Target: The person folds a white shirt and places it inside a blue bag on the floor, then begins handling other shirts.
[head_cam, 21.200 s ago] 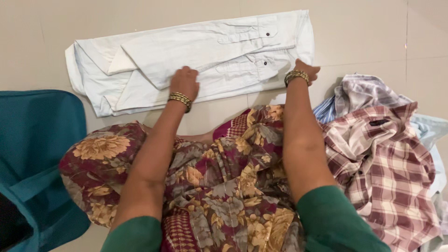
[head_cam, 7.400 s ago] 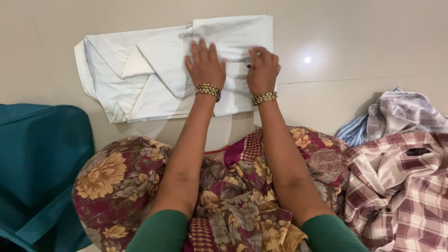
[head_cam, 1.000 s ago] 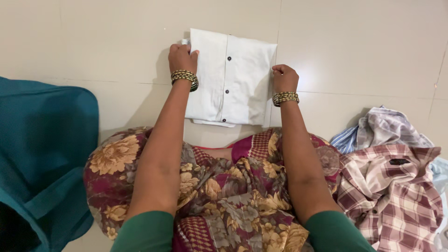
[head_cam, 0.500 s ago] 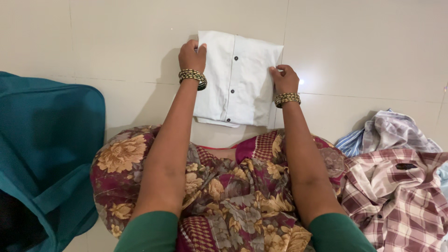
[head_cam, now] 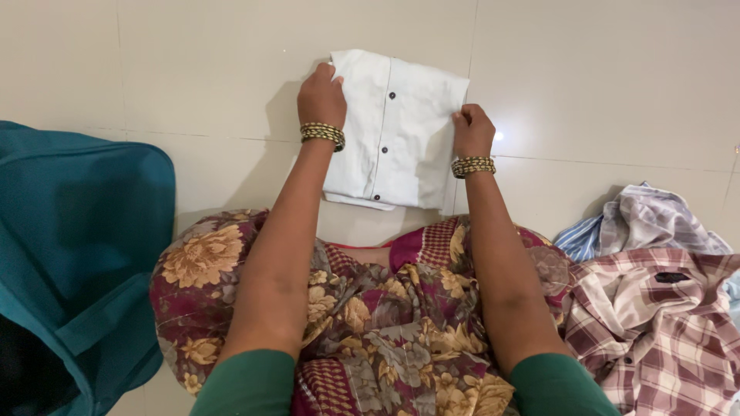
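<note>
Since half second ago, right hand (head_cam: 472, 129) closes into fist on folded white shirt (head_cam: 395, 127) edge; left hand (head_cam: 321, 96) grips opposite edge, keeping fold square on floor (head_cam: 193, 69).

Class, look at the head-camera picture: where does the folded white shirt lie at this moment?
The folded white shirt lies on the tiled floor at top centre, gripped between the left hand and right hand, just beyond the person's floral-clad knees.

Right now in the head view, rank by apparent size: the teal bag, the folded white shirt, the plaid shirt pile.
1. teal bag, largest, though cut off at the frame's left edge and nearer the camera.
2. plaid shirt pile, also cropped at the right; its rank against the bag is unsure.
3. folded white shirt, smallest, fully visible.
</note>
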